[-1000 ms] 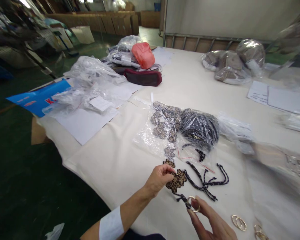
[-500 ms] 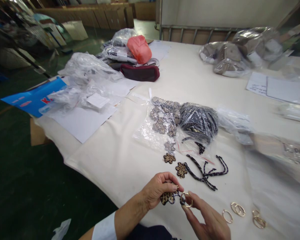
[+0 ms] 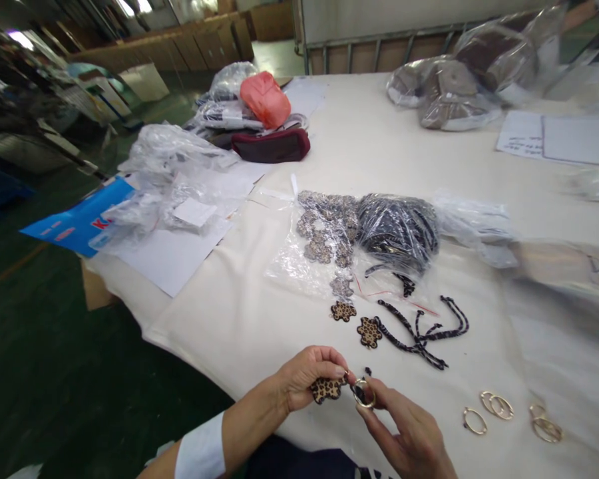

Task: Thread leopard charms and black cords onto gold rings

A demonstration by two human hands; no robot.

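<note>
Blue packaging (image 3: 77,223): red "K" (image 3: 100,223) (rest covered). Handwriting on paper (image 3: 522,133) illegible.

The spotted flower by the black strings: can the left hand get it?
Probably yes: the flower lies uncovered near the left hand, with nothing seen blocking it, though that hand holds another spotted piece.
</note>
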